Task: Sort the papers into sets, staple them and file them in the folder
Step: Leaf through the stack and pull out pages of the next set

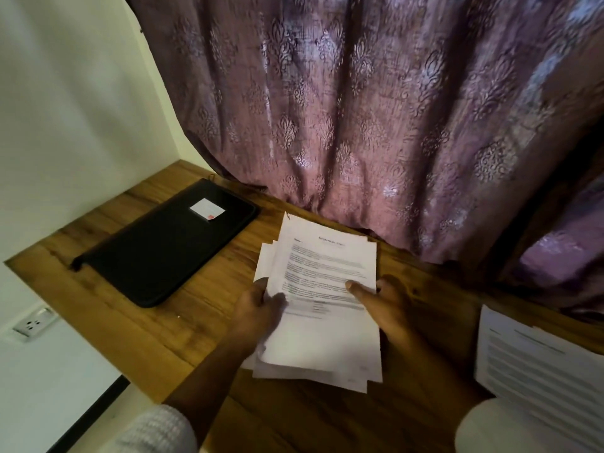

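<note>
A loose stack of white printed papers (327,263) is in the middle of the wooden desk (137,325), its sheets fanned and uneven. My left hand (258,308) grips the stack's left edge, thumb on top. My right hand (385,299) holds the right edge, with the thumb pressed onto the top page. A staple shows at the top left corner of one sheet. A closed black folder (163,250) with a small white label lies on the desk to the left, apart from the papers. No stapler is in view.
Another set of printed papers (539,364) lies at the desk's right edge. A purple patterned curtain (376,125) hangs along the back of the desk. A white wall and a power socket (32,323) are on the left, below the desk's edge.
</note>
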